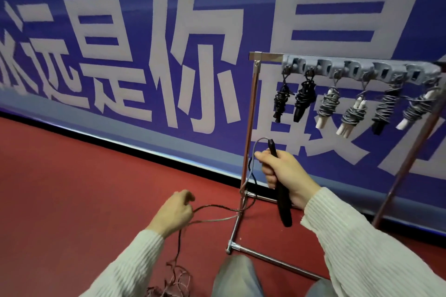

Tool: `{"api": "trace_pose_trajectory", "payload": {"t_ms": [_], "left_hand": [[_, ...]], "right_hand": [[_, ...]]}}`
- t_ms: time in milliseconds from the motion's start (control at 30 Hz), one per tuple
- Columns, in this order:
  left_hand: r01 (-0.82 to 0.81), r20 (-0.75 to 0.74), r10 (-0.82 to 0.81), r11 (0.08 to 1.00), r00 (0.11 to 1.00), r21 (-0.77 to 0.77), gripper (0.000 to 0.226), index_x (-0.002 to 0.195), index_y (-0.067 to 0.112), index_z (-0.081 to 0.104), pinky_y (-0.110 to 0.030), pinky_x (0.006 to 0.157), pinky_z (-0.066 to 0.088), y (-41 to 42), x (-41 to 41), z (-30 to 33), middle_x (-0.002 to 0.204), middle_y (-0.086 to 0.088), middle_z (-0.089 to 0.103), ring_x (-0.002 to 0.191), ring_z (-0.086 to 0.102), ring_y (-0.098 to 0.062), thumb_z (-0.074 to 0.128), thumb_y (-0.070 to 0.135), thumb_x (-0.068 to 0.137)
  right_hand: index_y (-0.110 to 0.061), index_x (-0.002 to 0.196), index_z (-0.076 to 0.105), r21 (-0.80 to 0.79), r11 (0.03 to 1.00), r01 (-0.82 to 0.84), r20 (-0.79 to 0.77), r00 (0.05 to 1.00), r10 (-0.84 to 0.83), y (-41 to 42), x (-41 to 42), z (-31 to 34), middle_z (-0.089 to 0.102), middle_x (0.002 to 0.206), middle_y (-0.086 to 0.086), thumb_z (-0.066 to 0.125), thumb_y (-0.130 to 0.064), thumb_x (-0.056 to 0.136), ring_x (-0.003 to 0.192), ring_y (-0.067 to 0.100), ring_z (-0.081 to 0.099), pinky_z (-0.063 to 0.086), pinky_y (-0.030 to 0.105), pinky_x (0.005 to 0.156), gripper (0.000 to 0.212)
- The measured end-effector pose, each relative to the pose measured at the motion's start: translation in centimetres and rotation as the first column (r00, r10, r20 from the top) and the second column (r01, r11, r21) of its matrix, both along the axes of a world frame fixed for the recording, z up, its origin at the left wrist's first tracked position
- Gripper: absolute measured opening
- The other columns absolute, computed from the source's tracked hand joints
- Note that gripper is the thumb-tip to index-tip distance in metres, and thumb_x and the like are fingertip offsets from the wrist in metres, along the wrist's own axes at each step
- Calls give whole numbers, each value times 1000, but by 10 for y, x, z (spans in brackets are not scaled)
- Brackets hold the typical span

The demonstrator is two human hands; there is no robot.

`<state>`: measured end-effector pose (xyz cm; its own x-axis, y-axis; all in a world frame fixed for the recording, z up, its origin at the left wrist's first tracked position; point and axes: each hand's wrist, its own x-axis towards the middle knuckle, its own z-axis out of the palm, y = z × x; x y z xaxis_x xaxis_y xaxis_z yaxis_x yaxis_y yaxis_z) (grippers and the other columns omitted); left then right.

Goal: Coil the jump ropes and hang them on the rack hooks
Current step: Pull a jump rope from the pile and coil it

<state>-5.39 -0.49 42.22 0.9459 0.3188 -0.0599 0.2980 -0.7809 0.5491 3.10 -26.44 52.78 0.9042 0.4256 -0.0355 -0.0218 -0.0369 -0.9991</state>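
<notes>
Gripping two slim black jump-rope handles (280, 183) together, right hand (284, 173) curled round them beside the rack's chrome upright (248, 132), handles tilted, tapered ends pointing down. Pinching the thin wiry cord (217, 218) lower down, left hand (173, 214) with fingers curled, cord running from the handle tops past the upright to that hand. Trailing from there into a loose tangle (173, 282) on the smooth red floor (72, 188). Hanging above from grey moulded hooks (362, 70) on the top bar, six coiled ropes (328, 106), tightly wound bundles with black or white handles. Backed closely by a blue banner wall (144, 55) with large pale characters; open floor to the left, rack feet and knees crowding the right. Ribbed pale knit sleeves (362, 248) on both arms.
</notes>
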Motion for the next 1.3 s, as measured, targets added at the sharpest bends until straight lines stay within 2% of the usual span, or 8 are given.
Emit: {"api": "trace_pose_trajectory", "payload": {"t_ms": [167, 367, 533, 667, 800, 1100, 1200, 1300], "left_hand": [[38, 574, 166, 945, 802, -325, 19, 95, 27, 65, -26, 73, 52, -83, -29, 35, 85, 10, 68, 79, 66, -10, 58, 9, 93], [365, 393, -102, 628, 914, -687, 32, 116, 23, 61, -17, 81, 49, -144, -32, 65, 97, 12, 74, 92, 67, 0, 68, 16, 85], [301, 419, -37, 753, 907, -585, 30, 112, 35, 53, -44, 65, 52, -143, -22, 62, 85, 2, 70, 70, 63, -28, 58, 17, 89], [365, 439, -117, 761, 891, -537, 22, 120, 20, 56, -38, 46, 38, -131, -32, 70, 62, 4, 50, 53, 48, -29, 60, 29, 101], [338, 315, -121, 370, 941, -866, 38, 96, 13, 52, -23, 44, 18, -114, -41, 96, 67, 2, 41, 50, 23, -11, 46, 50, 103], [426, 416, -91, 167, 905, -889, 23, 110, 9, 74, -17, 42, 29, -108, -38, 105, 77, -2, 48, 56, 35, -10, 58, 21, 98], [401, 395, -90, 341, 914, -850, 27, 108, 14, 72, -24, 49, 34, -102, -35, 95, 82, -3, 57, 61, 41, -14, 56, 2, 89], [412, 462, -198, 805, 865, -427, 50, 125, 31, 56, -24, 68, 47, -106, -30, 79, 102, 9, 66, 77, 58, -6, 47, 2, 85]], "right_hand": [[-20, 78, 45, 108, 993, 54, -55, 997, -48, 14, -20, 14, 44, 61, -1, 59, -31, 102, 49, 12, 40, 40, 25, 49, 30], [-11, 86, 64, 35, 992, 122, 49, 991, -123, 32, -49, 6, 73, 87, 0, 53, -50, 101, 70, 6, 66, 55, 30, 70, 43], [-13, 89, 64, 185, 982, 36, -110, 994, -15, 30, -53, 10, 76, 100, 8, 58, -41, 101, 78, 16, 67, 56, 39, 80, 31], [-17, 89, 63, -182, 983, -32, 162, 985, 63, 12, -43, 10, 69, 86, 5, 61, -57, 94, 81, 14, 64, 53, 33, 80, 40], [-18, 94, 57, 44, 993, 109, 250, 961, -117, -7, -31, -8, 66, 87, -3, 60, -56, 84, 90, 18, 65, 53, 35, 82, 39], [8, 114, 59, 396, 917, -37, -95, 992, 80, 19, -56, -34, 53, 67, 6, 55, -24, 79, 52, 17, 47, 43, 32, 57, 48], [0, 116, 60, 307, 950, -53, -45, 996, 70, 17, -62, -35, 48, 66, -2, 58, -51, 94, 47, 12, 32, 35, 27, 49, 55], [-14, 107, 62, 130, 991, -35, 32, 999, 31, 19, -68, -34, 48, 67, -3, 63, -52, 95, 46, 11, 34, 34, 27, 46, 40]]}}
